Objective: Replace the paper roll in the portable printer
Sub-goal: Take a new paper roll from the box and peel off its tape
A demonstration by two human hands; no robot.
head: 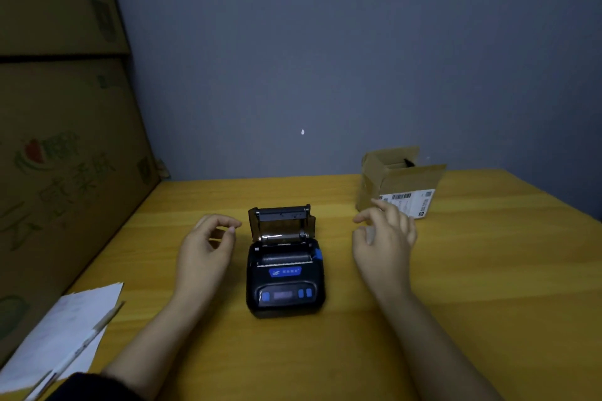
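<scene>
A black portable printer [285,283] with blue buttons sits in the middle of the yellow table [472,270]. Its lid [281,221] stands open and upright at the back, showing the paper bay; whether a roll lies inside is too dark to tell. My left hand [207,249] hovers just left of the printer, fingers loosely curled, holding nothing. My right hand [384,238] is raised to the right of the printer, fingers spread and empty, between the printer and a small cardboard box.
A small open cardboard box [400,184] with a shipping label stands at the back right of the table. White papers [65,335] with a pen [84,345] on them lie at the front left. Large cardboard cartons [58,140] are stacked along the left side. A grey wall is behind.
</scene>
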